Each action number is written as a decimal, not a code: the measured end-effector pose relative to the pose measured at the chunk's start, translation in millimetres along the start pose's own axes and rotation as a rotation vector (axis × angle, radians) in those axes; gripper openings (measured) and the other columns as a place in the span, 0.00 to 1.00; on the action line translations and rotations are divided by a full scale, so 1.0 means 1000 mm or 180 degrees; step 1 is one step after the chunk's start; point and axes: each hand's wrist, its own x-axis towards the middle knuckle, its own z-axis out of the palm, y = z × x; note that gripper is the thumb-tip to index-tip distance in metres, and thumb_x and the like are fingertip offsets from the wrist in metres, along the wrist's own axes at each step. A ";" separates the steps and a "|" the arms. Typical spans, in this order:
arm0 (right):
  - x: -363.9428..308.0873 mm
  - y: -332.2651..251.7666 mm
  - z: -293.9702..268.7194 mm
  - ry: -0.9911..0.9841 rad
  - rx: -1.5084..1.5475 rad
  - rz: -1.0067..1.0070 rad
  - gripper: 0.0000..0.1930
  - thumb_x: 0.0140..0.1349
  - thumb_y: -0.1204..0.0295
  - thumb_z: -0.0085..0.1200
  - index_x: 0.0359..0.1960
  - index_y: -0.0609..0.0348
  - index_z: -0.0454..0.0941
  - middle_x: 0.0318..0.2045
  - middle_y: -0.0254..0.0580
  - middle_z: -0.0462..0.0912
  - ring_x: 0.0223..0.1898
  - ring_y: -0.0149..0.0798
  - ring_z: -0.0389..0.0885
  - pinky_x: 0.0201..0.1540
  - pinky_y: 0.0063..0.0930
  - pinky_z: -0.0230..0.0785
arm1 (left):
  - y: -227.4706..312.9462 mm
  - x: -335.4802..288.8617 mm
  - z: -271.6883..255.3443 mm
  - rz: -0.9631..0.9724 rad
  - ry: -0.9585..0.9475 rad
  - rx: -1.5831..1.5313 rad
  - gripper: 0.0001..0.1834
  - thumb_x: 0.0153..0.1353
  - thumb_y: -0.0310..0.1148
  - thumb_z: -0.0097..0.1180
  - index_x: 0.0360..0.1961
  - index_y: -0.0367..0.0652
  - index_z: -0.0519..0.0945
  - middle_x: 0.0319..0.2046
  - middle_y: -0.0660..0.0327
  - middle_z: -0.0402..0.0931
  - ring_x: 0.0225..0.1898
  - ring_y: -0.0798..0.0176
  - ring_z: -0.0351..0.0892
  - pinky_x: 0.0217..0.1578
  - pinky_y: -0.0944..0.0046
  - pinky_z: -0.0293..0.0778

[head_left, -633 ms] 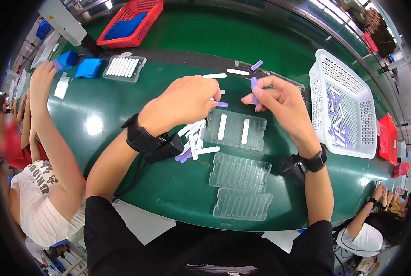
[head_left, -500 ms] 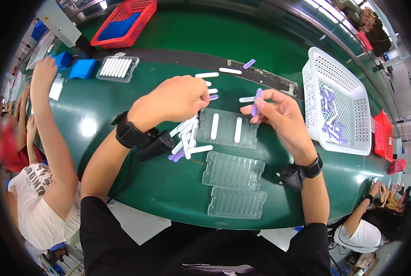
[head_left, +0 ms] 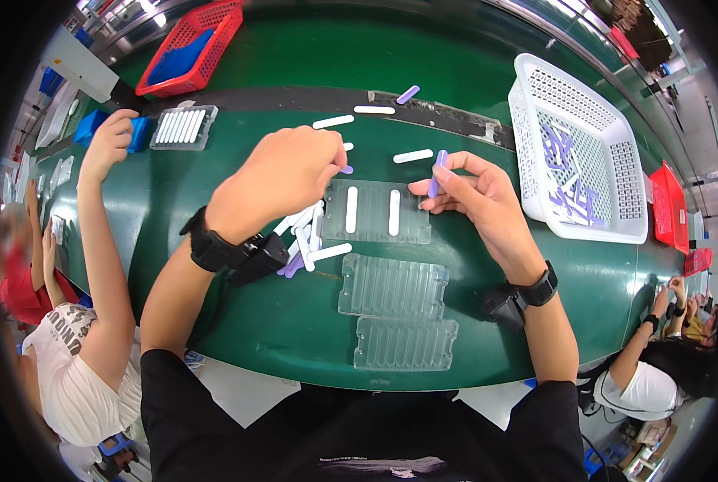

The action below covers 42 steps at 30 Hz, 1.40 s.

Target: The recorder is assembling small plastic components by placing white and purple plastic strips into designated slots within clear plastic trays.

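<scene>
My right hand (head_left: 479, 189) pinches a small purple stick (head_left: 437, 173) with rounded ends, holding it upright. My left hand (head_left: 282, 177) has its fingers drawn together and pointing down, hiding whatever is between them; the end of another purple stick (head_left: 346, 169) shows at the fingertips. Between the hands lies a clear grooved tray (head_left: 372, 213) with two white sticks (head_left: 351, 210) in its grooves. Beside it, under my left wrist, is a loose pile of white and purple sticks (head_left: 304, 247). Two bare clear trays (head_left: 394, 287) lie nearer to me.
Several loose sticks (head_left: 374, 110) lie beyond the tray. At right stands a white basket (head_left: 533, 181) of purple and white sticks, with a red bin (head_left: 670, 210) behind. A red basket (head_left: 151, 83) and a filled tray (head_left: 204, 138) sit far left. A co-worker's arm (head_left: 106, 233) reaches in at left.
The view has shifted, so things on the table appear further left and slightly higher. Both hands keep nearly the same places over the tray. The co-worker's hand at left has moved right and lower.
</scene>
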 end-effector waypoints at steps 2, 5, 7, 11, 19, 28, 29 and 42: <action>0.002 0.002 0.000 -0.0007 0.0051 0.0005 0.10 0.77 0.65 0.56 0.46 0.59 0.78 0.44 0.50 0.91 0.40 0.30 0.89 0.48 0.25 0.80 | -0.001 0.002 -0.009 -0.0105 -0.0244 -0.0165 0.06 0.64 0.31 0.65 0.40 0.45 0.82 0.26 0.59 0.79 0.35 0.51 0.80 0.38 0.51 0.74; 0.002 0.006 -0.003 0.0011 0.0074 0.0016 0.10 0.77 0.65 0.57 0.46 0.60 0.78 0.43 0.51 0.91 0.40 0.32 0.90 0.47 0.24 0.81 | 0.002 0.006 -0.016 -0.0198 -0.0227 -0.0252 0.07 0.65 0.32 0.65 0.41 0.47 0.81 0.23 0.61 0.76 0.33 0.52 0.79 0.37 0.51 0.72; 0.000 0.005 -0.001 0.0025 0.0069 0.0029 0.11 0.77 0.65 0.58 0.46 0.60 0.78 0.43 0.51 0.91 0.40 0.32 0.90 0.47 0.24 0.81 | -0.002 0.005 -0.017 0.0022 -0.0203 -0.0121 0.08 0.65 0.32 0.65 0.42 0.47 0.81 0.22 0.62 0.76 0.32 0.52 0.79 0.36 0.52 0.72; 0.001 0.006 0.000 0.0025 0.0084 -0.0017 0.11 0.76 0.64 0.58 0.46 0.60 0.78 0.43 0.51 0.91 0.39 0.32 0.90 0.47 0.24 0.82 | -0.008 -0.001 -0.007 0.0403 0.0130 0.0165 0.08 0.65 0.33 0.65 0.43 0.47 0.80 0.21 0.61 0.75 0.31 0.52 0.78 0.35 0.52 0.71; 0.001 0.005 -0.003 0.0036 0.0225 0.0052 0.11 0.77 0.63 0.56 0.45 0.59 0.79 0.43 0.50 0.91 0.40 0.32 0.90 0.47 0.25 0.82 | -0.012 0.000 -0.020 0.0220 -0.0376 -0.0169 0.06 0.65 0.32 0.65 0.40 0.47 0.80 0.20 0.61 0.73 0.27 0.54 0.76 0.36 0.53 0.71; 0.001 0.007 -0.001 0.0024 0.0107 0.0032 0.11 0.78 0.64 0.56 0.45 0.60 0.79 0.42 0.49 0.91 0.39 0.31 0.89 0.48 0.25 0.81 | -0.015 0.003 -0.007 0.0328 0.0250 -0.0032 0.10 0.64 0.37 0.68 0.42 0.48 0.81 0.20 0.62 0.70 0.26 0.56 0.72 0.37 0.55 0.69; 0.001 0.008 -0.001 0.0010 0.0094 0.0001 0.11 0.78 0.64 0.56 0.46 0.61 0.79 0.42 0.49 0.91 0.39 0.31 0.89 0.47 0.25 0.81 | -0.015 0.002 -0.006 0.0349 0.0364 0.0028 0.10 0.65 0.37 0.68 0.42 0.47 0.81 0.21 0.62 0.71 0.28 0.55 0.73 0.37 0.54 0.69; 0.002 0.009 0.002 0.0061 -0.0013 -0.0082 0.11 0.77 0.65 0.56 0.46 0.62 0.79 0.41 0.47 0.91 0.36 0.28 0.87 0.42 0.22 0.80 | -0.015 -0.011 -0.017 0.0537 0.0252 0.0778 0.08 0.64 0.32 0.66 0.40 0.46 0.79 0.23 0.58 0.75 0.29 0.49 0.77 0.33 0.50 0.70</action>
